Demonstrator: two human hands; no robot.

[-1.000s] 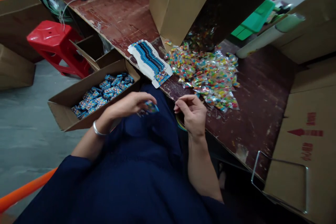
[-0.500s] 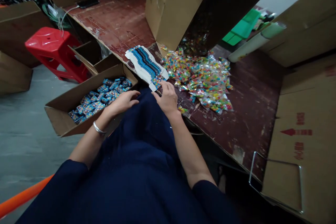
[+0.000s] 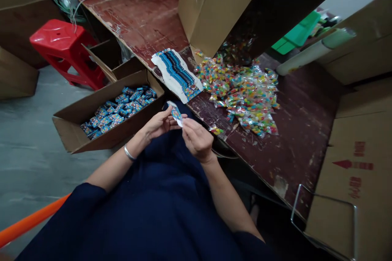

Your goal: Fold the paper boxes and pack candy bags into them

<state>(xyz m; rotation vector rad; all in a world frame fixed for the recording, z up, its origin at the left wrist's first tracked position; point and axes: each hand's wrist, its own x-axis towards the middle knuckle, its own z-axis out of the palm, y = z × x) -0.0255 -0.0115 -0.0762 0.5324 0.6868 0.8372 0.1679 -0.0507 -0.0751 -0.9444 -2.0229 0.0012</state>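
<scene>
Left hand [image 3: 159, 125]: grip closed loosely around the small carton [image 3: 175, 113].
Right hand [image 3: 198, 138]: grip pinches its lower end, probably to steady it.
Small carton: between both hands.
Flat cartons [image 3: 177, 72], candy bags [image 3: 245, 96]: on the worktop [image 3: 300, 138], seemingly for easy reach.

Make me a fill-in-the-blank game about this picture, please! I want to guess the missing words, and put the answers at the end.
1. The small carton held between the left hand and the right hand is mostly white and ____.
2. The silver bracelet is on the person's ____ wrist.
3. The plastic stool is the colour ____.
4. The clear packets of sweets lie in a pile ____ the table.

Missing words: blue; left; red; on.
</scene>
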